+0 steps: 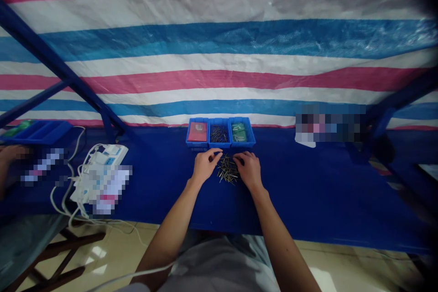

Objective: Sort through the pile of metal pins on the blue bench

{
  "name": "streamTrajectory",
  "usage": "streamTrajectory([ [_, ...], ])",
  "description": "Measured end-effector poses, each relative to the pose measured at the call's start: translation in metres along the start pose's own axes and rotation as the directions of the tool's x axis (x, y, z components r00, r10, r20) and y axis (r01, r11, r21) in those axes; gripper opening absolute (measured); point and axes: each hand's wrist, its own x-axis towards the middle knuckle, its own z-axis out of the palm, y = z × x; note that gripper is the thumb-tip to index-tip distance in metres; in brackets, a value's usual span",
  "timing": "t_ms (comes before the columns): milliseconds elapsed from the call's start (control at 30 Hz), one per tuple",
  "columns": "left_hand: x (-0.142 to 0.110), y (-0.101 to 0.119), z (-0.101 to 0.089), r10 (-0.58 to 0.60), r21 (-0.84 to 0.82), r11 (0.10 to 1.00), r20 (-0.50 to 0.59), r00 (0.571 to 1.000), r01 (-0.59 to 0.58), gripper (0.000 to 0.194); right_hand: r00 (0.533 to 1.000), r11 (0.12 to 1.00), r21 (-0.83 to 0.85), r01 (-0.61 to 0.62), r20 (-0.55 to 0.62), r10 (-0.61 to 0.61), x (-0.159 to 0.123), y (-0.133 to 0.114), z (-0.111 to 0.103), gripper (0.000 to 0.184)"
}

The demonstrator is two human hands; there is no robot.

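Observation:
A loose pile of thin brassy screws or nails (227, 171) lies on the blue tabletop, between my two hands. My left hand (205, 165) is at the pile's left edge, thumb and forefinger drawn nearly together. On the right edge, my right hand (249, 168) has its fingers curled in towards the thumb. Whatever either hand may pinch is too small to make out. Just beyond stand three joined blue bins: the left bin (188, 140) holds red packets, the middle bin (219, 145) dark screw-like pieces, and the right bin (252, 136) green packets.
A white power strip (114, 157) with tangled cables lies on the left of the blue table (308, 191). Farther left are another blue tray (48, 132) and another person's hand (13, 153). A striped sheet (212, 68) hangs behind, with blue frame bars (82, 86) at the sides.

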Motion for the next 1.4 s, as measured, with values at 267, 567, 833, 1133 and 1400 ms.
streamTrajectory([
  [267, 0.000, 0.000, 0.000, 0.005, 0.080, 0.997, 0.080, 0.997, -0.012, 0.029, 1.000, 0.988, -0.156, 0.006, 0.027, -0.002, -0.003, -0.007, 0.001, 0.017],
  [567, -0.001, 0.001, -0.001, 0.040, 0.047, 0.998, 0.057, 0.998, -0.043, 0.028, 1.000, 0.998, -0.058, -0.014, -0.004, 0.014, -0.002, -0.001, 0.003, 0.018],
  [833, -0.011, 0.007, 0.003, 0.206, -0.031, 0.977, -0.090, 0.974, -0.210, 0.025, 0.985, 0.982, 0.072, 0.174, -0.026, -0.173, -0.006, -0.012, -0.007, 0.018],
  [1133, -0.007, 0.008, 0.008, 0.357, -0.042, 0.933, -0.020, 0.934, -0.358, 0.016, 0.960, 0.955, 0.111, 0.274, 0.026, -0.278, -0.009, -0.022, -0.013, 0.020],
  [1400, -0.008, 0.007, 0.008, 0.289, -0.061, 0.956, 0.018, 0.957, -0.288, 0.013, 0.981, 0.939, 0.284, 0.193, -0.043, -0.189, -0.010, -0.021, -0.015, 0.021],
])
